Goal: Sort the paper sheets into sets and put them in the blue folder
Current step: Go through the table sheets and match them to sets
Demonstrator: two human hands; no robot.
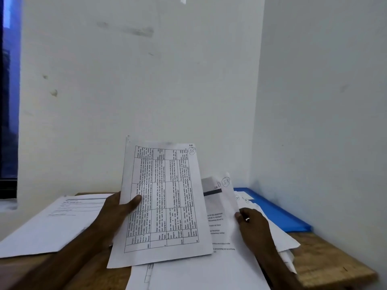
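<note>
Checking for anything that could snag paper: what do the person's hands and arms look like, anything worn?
No gloves on the left hand or the right hand, and no sleeves, watch or bands on the forearms in view. A small bright glint on a right-hand finger may be a ring; too small to tell.

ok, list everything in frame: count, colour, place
table-printed sheet: 1, white, raised centre, in left hand
lifted sheet: 1, white, right of it, in right hand
sheet pile: 1, white, table left
loose sheets: several, white, under both hands
blue folder: 1, blue, far right by wall
wooden table: 1, brown, under everything
window: 1, dark blue, far left
left hand: grips table-printed sheet
right hand: pinches lifted sheet
</note>
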